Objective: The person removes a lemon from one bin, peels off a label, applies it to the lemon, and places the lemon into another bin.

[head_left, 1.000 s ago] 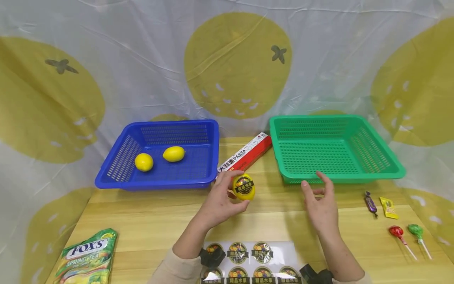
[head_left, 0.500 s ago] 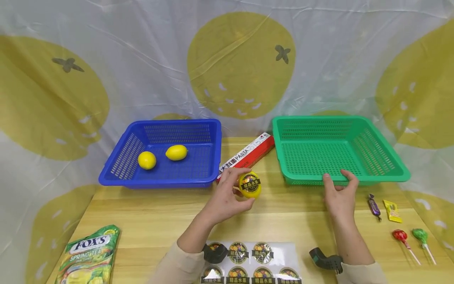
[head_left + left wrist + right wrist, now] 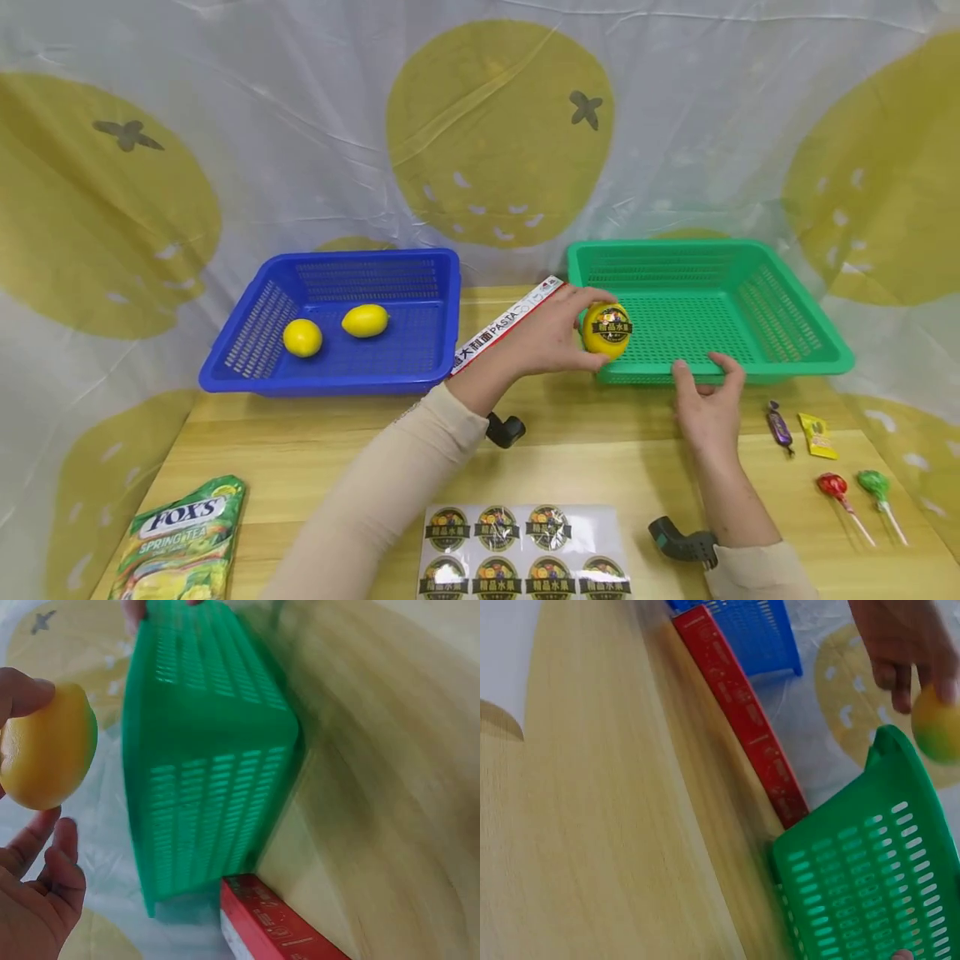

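My left hand [image 3: 551, 333] pinches a yellow lemon [image 3: 597, 343] that bears a round black-and-gold sticker. It is at the left front corner of the green basket [image 3: 798, 367], level with or above the rim. In the left wrist view the lemon [image 3: 52, 750] sits between thumb and fingers, apart from the basket wall. My right hand [image 3: 708, 417] holds the front rim of that basket, thumb and index finger at the edge; its other fingers are partly hidden. Two more lemons, a rounder-looking one [image 3: 302, 337] and a pointed one [image 3: 366, 321], lie in the blue basket [image 3: 337, 388].
Between the baskets lies a red-and-white pasta box [image 3: 517, 314], partly behind my left arm. A sticker sheet [image 3: 585, 533] lies at the front. Right are a purple candy [image 3: 780, 427], yellow candy [image 3: 817, 435] and two lollipops [image 3: 832, 483]; left, a green FOX'S bag [image 3: 180, 533].
My left hand has carried the lemon rightward and away from me, from in front of the pasta box to the green basket's corner. My right hand has moved right and taken the basket's front rim.
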Demonstrator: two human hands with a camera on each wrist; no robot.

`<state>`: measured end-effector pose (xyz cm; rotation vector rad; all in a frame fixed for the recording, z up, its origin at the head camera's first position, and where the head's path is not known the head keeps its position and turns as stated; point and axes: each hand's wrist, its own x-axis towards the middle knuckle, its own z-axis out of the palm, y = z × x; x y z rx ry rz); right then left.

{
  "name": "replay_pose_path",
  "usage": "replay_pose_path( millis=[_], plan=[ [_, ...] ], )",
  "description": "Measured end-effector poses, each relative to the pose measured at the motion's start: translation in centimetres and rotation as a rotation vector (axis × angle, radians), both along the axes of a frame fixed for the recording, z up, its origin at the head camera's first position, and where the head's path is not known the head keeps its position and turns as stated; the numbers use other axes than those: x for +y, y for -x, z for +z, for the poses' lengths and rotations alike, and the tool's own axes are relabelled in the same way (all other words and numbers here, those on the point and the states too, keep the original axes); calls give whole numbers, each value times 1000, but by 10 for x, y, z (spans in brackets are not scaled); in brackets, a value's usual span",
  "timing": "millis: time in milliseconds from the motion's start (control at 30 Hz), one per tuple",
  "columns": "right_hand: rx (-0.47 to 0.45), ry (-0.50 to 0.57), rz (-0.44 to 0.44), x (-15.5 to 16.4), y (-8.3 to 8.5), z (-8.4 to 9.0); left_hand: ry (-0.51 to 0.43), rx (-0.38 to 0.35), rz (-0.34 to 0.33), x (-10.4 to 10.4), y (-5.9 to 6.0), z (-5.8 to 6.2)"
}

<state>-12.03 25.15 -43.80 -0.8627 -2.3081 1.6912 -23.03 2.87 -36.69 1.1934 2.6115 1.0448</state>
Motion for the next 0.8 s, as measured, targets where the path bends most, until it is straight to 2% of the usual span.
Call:
replay_pose_path(
  millis=[100,200,367,533,700,800],
  plan=[
    [6,-22,1,0,2,0,72,44,-2,14,16,-1],
    [5,-36,-5,0,2,0,122,54,-5,26,28,-6],
    [9,-55,-10,0,0,-1,217,96,-2,41,41,-14],
    [14,-72,-5,-1,0,-2,343,137,41,48,42,-17],
    [19,-93,-7,-1,0,-2,427,93,116,55,38,-18],
    [18,-103,-10,0,0,-1,455,77,139,59,37,-17]
  ],
)
